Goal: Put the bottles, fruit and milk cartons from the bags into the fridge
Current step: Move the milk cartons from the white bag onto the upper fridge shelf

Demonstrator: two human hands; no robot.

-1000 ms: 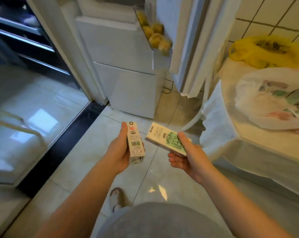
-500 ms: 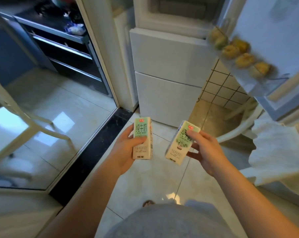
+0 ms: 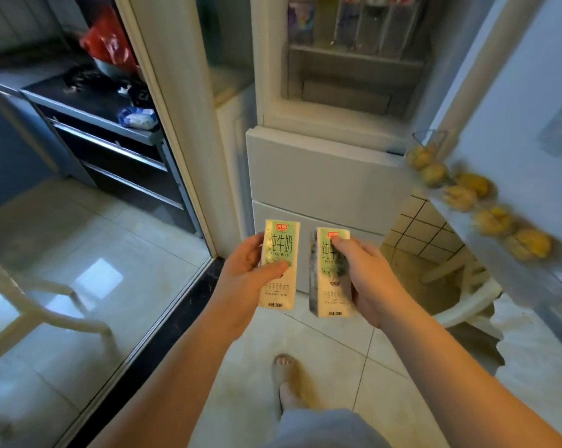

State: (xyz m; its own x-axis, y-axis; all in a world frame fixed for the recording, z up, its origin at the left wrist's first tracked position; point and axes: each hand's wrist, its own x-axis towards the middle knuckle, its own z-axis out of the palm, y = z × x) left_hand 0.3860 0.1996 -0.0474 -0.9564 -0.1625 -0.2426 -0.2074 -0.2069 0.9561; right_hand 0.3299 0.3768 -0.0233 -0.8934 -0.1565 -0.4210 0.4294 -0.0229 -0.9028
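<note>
Two milk cartons in hand, facing the open fridge

Left hand [image 3: 244, 279] grips one milk carton [image 3: 281, 244] upright, thumb across its printed front, other fingers behind it. Right hand [image 3: 366, 276] grips a second carton [image 3: 328, 292], thumb pressed near its top, fingers wrapped round its right edge; this one is tilted slightly and blurred. Both cartons are held side by side over the tiled floor [image 3: 321, 344], close together but not touching, in front of the fridge [image 3: 321, 176] and below its open upper compartment.

Upper compartment: a row of bottles [image 3: 354, 21] stands on a shelf, labels too blurred to read. The lower drawer fronts are closed. Fridge door [image 3: 515, 108] stands open at right; its door shelf [image 3: 454, 221] carries a line of yellow fruit [image 3: 528, 242].

One sandalled foot [image 3: 284, 379] shows below the arms. Left of the fridge, beyond a glass panel, a dark counter holds a red bag [image 3: 108, 43].
</note>
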